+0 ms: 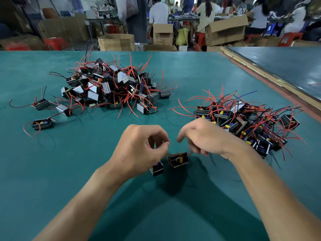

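Two small black transformer modules hang above the green table [69, 171] between my hands. One module [178, 160] shows a yellow part and red leads. The other module [157, 169] sits lower, partly hidden under my left hand. My left hand [140, 146] pinches the bare tip of a red wire [169, 140] between thumb and forefinger. My right hand [203, 138] has its fingers curled downward around another red lead [190, 153] from the first module; the grip itself is hidden.
A large heap of the same wired modules [112, 87] lies at the far left-centre, with a few strays [42, 124] beside it. A second heap [246, 122] lies right of my right hand. A wooden table edge [260, 73] runs at the right. People and cardboard boxes [225, 32] fill the background.
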